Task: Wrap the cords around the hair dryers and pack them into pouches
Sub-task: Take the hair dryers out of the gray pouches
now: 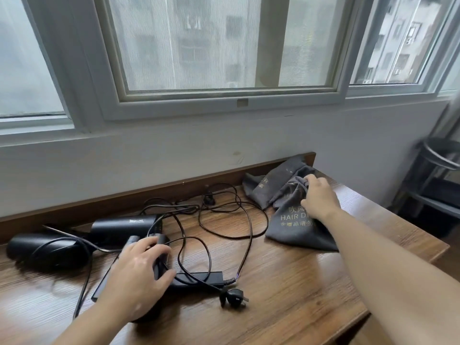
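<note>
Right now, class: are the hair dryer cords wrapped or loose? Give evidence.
Loose: the cords sprawl in open loops across the table, and one plug lies free.

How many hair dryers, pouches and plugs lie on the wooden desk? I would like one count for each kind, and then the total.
hair dryers: 2
pouches: 2
plugs: 2
Total: 6

A wooden table point(286, 295) stands against a white wall point(149, 155) below a wide window point(199, 46). A dark metal rack point(434, 159) stands at the right.
</note>
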A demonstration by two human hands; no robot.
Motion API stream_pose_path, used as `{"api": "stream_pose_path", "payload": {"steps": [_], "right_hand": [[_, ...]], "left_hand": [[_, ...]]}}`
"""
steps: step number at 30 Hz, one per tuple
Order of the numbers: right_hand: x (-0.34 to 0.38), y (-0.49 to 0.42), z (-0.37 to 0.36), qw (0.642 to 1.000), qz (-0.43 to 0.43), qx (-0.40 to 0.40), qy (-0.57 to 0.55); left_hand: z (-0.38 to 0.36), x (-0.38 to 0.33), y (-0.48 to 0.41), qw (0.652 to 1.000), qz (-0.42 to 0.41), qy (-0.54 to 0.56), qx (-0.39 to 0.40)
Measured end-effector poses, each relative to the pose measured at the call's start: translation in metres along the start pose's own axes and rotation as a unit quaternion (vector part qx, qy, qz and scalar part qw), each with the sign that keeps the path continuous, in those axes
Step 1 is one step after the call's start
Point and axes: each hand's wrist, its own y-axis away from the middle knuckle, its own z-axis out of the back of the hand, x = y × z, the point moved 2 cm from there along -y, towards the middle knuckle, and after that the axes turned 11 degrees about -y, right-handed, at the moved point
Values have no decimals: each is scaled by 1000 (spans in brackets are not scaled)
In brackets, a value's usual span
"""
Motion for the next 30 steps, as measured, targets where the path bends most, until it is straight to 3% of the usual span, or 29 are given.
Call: {"api": "stream_pose_path", "payload": {"steps": [5,13,21,30], "right_hand": [[-12,9,-36,1000,9,-11,28],[-6,68,-35,990,58,-27,129],[-10,135,-49,988,27,97,117],[-43,75,-44,987,-15,140,79]], "left_hand": [[-10,6,4,1000,-4,7,-26],[-11,6,10,998,15,23,-51],[-13,7,34,995,56,26,-83],[-14,12,42,991,93,32,-94]]}}
